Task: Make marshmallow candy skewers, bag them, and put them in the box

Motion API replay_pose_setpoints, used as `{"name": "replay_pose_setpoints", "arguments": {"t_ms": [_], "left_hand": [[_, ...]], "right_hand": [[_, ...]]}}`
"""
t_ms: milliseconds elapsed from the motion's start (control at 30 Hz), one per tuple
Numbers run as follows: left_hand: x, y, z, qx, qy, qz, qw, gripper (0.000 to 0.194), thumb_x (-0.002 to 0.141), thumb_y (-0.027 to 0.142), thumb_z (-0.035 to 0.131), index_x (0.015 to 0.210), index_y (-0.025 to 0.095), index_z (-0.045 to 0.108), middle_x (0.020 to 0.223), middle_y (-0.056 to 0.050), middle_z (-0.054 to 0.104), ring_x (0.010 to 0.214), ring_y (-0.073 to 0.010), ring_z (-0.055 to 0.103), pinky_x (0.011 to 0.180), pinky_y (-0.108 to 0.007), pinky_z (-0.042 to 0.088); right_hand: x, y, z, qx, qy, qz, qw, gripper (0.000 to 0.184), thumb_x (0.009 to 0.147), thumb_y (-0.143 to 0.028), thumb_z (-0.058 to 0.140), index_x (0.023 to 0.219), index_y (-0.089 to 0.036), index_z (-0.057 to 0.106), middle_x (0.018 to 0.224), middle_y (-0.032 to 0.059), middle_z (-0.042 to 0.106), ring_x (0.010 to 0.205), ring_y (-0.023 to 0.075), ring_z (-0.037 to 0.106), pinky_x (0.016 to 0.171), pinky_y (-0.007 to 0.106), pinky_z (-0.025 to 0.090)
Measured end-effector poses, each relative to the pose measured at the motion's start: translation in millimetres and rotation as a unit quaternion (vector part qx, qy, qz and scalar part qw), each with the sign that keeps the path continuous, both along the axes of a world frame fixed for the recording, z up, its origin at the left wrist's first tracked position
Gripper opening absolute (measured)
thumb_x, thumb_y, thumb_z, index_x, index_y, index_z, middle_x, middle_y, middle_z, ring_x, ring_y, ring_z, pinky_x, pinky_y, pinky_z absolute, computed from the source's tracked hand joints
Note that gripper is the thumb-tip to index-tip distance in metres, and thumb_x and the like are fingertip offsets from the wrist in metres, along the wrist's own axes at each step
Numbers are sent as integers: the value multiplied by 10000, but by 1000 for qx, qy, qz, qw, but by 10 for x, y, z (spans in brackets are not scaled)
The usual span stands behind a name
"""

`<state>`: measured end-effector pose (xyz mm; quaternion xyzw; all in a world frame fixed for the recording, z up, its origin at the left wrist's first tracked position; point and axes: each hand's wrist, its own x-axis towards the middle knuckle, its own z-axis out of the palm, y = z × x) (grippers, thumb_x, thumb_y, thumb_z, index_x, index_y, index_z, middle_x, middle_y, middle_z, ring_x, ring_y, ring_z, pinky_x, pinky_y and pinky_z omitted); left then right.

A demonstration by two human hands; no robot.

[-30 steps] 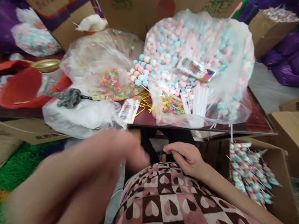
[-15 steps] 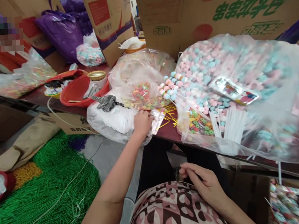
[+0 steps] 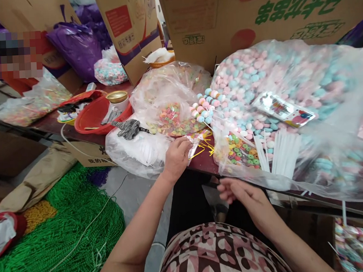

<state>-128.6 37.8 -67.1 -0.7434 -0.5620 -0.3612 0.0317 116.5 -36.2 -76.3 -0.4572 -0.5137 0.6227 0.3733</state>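
My left hand [image 3: 178,154] is at the table's front edge, fingers bent together beside a stack of shiny printed wrappers [image 3: 197,141]. What its fingertips pinch is hidden from me. Yellow twist ties [image 3: 206,145] lie just right of the wrappers. A clear bag of white sleeves [image 3: 141,150] spreads out left of that hand, with a grey cloth [image 3: 129,130] on top. My right hand [image 3: 244,194] hovers above my lap, before the table edge, its fingers loosely curled and apart, holding nothing. Behind both hands are skewered pink, white and blue candies [image 3: 204,106].
A large bag of pastel candies [image 3: 245,80] fills the right side, with white sticks [image 3: 286,153] and ring candies [image 3: 240,151] at its front. A red basin [image 3: 89,116] stands left. Cardboard boxes [image 3: 194,25] rise behind. Green cord [image 3: 82,222] covers the floor.
My left hand has risen slightly and shifted right over the wrappers, its fingers more bent. My right hand has moved up toward the table edge and its fingers have loosened.
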Motion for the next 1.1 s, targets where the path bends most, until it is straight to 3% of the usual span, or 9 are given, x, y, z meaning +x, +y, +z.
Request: {"name": "replay_pose_setpoints", "arguments": {"t_ms": [100, 200, 367, 467, 533, 567, 733, 900, 1100], "left_hand": [[197, -186, 71, 59, -1, -97, 994, 207, 953, 171, 461, 984, 192, 664, 1022, -84, 693, 965, -165, 639, 858, -281, 488], [384, -326, 126, 58, 23, -168, 984, 217, 950, 162, 468, 987, 205, 677, 1023, -75, 694, 945, -156, 639, 836, -277, 489], [589, -474, 229, -144, -176, -159, 961, 275, 896, 326, 604, 1141, 216, 661, 1029, -74, 673, 931, -172, 625, 844, -302, 497], [674, -536, 249, -364, -397, -140, 831, 474, 801, 418, 703, 1217, 205, 621, 929, -38, 657, 788, -145, 606, 746, -271, 491], [733, -566, 229, -445, -494, -143, 733, 373, 767, 459, 724, 1002, 174, 678, 847, -25, 650, 725, -125, 575, 707, -248, 468], [765, -577, 214, -451, -520, -140, 712, 337, 760, 477, 724, 875, 165, 672, 805, -20, 639, 703, -116, 553, 690, -237, 451], [890, -604, 220, -379, -488, -120, 777, 371, 844, 523, 614, 707, 181, 566, 672, 26, 527, 646, -101, 445, 640, -219, 384], [915, -603, 324, -370, -340, -162, 849, 304, 912, 427, 535, 735, 184, 583, 723, 11, 547, 691, -116, 487, 663, -228, 388], [1080, -631, 176, -439, -370, -160, 803, 299, 909, 481, 529, 817, 199, 558, 642, 45, 519, 566, -104, 512, 582, -231, 414]], "right_hand": [[-33, 288, 221, -9, 51, -59, 997, 538, 797, -618, 661, 1092, -170, 716, 1085, 138, 747, 862, 229, 721, 647, 320, 597], [-69, 469, 352, -17, 56, -67, 996, 453, 760, -600, 701, 895, -169, 744, 907, 84, 757, 840, 206, 702, 683, 301, 581], [-16, 444, 343, 14, 54, -134, 989, 302, 707, -474, 773, 703, -191, 669, 649, -4, 679, 586, 127, 595, 619, 279, 531], [81, 357, 281, 52, 63, -173, 981, 272, 719, -450, 763, 721, -205, 642, 630, -12, 664, 578, 132, 583, 619, 284, 510], [140, 299, 234, 82, 43, -188, 978, 265, 745, -448, 746, 714, -213, 627, 604, -23, 634, 570, 132, 563, 607, 277, 489], [163, 270, 212, 98, 25, -192, 976, 269, 764, -455, 730, 708, -215, 622, 592, -28, 615, 562, 130, 547, 594, 271, 474], [222, 140, 165, 108, -23, -189, 976, 452, 862, -533, 620, 560, -205, 546, 514, -28, 519, 529, 115, 477, 564, 254, 423], [322, 64, 193, -3, 87, -145, 986, 313, 734, -486, 764, 796, -195, 665, 676, -22, 629, 575, 114, 531, 572, 253, 463], [514, -144, 152, 28, 19, -189, 981, 355, 790, -513, 697, 658, -203, 587, 491, -50, 534, 463, 101, 456, 500, 240, 385]]}}
